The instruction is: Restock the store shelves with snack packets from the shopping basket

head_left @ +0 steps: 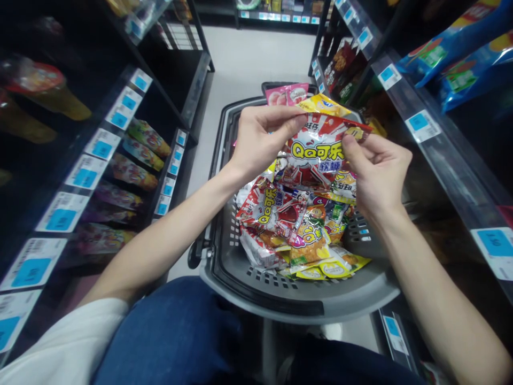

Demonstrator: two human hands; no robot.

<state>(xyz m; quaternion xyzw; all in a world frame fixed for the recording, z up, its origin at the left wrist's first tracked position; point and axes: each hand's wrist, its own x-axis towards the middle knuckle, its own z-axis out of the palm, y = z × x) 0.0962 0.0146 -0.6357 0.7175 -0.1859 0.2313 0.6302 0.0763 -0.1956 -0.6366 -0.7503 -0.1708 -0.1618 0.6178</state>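
Between my two hands a red and white bag of gummy candy (pixel 316 152) is held up by its top corners, its printed front facing me. My left hand (pixel 266 133) pinches the top left corner between thumb and fingers. The top right corner is gripped by my right hand (pixel 377 166), thumb on the front. Below the bag stands a grey shopping basket (pixel 256 299) with several candy bags in it. Another red and white gummy bag (pixel 272 208) lies there, beside an orange and yellow candy bag (pixel 308 238). A pink bag (pixel 286 95) and a yellow bag (pixel 324 104) show at the far end.
Dark shelves with blue and white price tags (pixel 102 147) line the left side, holding several colourful packs (pixel 132 171). On the right shelf hang blue snack bags (pixel 473 69). Pale floor (pixel 256 59) runs ahead toward another shelf (pixel 280 18). My knees (pixel 172 331) are close to the basket.
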